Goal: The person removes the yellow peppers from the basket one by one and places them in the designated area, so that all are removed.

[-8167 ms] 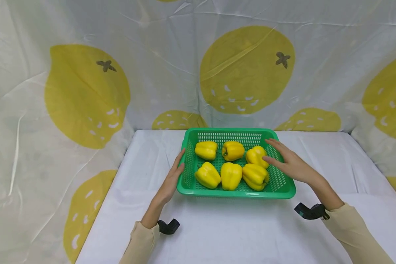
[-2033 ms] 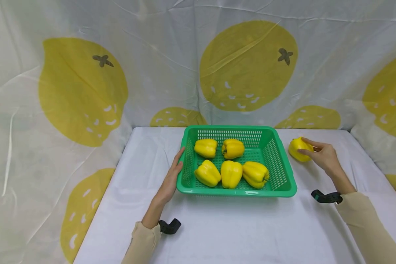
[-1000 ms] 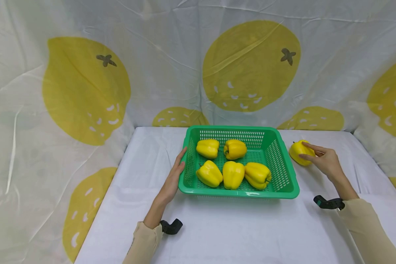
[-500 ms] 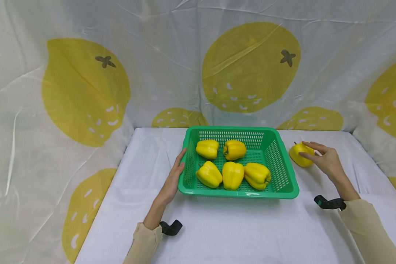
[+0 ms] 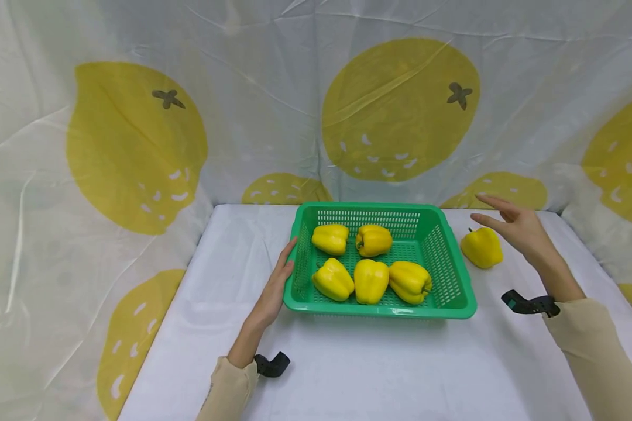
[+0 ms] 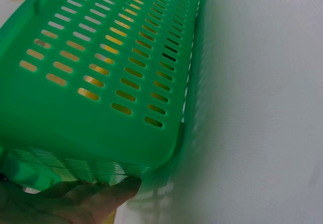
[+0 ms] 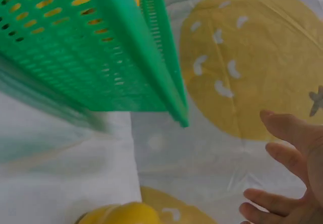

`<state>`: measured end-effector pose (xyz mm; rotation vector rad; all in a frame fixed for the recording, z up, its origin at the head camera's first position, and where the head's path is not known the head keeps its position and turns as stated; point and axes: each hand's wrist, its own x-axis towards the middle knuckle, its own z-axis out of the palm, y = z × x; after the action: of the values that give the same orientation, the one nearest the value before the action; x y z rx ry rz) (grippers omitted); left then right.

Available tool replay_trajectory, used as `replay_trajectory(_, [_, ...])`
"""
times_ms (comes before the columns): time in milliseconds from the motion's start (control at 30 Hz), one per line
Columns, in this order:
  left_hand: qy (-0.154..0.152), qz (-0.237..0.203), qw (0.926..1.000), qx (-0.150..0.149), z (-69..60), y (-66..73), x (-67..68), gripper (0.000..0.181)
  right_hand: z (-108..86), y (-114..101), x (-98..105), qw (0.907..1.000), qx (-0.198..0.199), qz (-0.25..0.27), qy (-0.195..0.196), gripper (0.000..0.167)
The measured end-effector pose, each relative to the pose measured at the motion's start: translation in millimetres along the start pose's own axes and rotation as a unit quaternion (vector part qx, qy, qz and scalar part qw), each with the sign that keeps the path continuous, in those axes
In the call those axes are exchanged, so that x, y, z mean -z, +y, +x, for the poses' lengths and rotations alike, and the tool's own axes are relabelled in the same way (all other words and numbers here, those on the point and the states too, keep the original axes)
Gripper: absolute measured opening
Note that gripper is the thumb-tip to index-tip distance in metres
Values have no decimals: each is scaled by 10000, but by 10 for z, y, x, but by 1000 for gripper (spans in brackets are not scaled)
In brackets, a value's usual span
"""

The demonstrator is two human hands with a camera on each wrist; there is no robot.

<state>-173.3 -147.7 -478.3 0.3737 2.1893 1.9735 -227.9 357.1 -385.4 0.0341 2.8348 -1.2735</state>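
A green plastic basket (image 5: 400, 311) stands on the white-covered table with several yellow bell peppers (image 5: 371, 282) lying inside. My left hand (image 5: 270, 292) rests against its left side, fingers extended; the left wrist view shows the fingertips at the basket's (image 6: 75, 123) wall. To the right of the basket, a single yellow bell pepper (image 5: 482, 248) sits on the cloth, stem towards the back left. Above and slightly behind it hovers my right hand (image 5: 524, 231), thumb and fingers spread and holding nothing. In the right wrist view that hand (image 7: 298, 168) is apart from the pepper (image 7: 121, 215).
White cloth (image 5: 368, 368) covers the table. A pale curtain (image 5: 268, 105) printed with large lemons hangs behind and along both sides, close to the table's back edge. Black camera mounts (image 5: 272, 365) are strapped to both wrists.
One bell pepper has gone from the basket's back right to the table on the right, held by my right hand. That hand has since let go and risen. My left hand stays put.
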Motion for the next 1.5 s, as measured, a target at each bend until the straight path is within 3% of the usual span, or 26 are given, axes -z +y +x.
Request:
replay_trajectory(333, [14,3,10000,-19,-6,0,9,51,108,-547,-152,9963,623,356,-478,67])
replay_trajectory(633, [0,13,10000,-68,-11,-4,7,51,250,-847,-397,9878,1016,660,-974,64])
replay_trajectory(1033, [-2,47,10000,-49,-1,-16,7,51,399,-975,-684,9792,1426,836,-1173,59])
replay_trajectory(1500, [9,9,10000,13,-7,-2,3,51,484,-986,-935,9698,1204,1148,-1782,63])
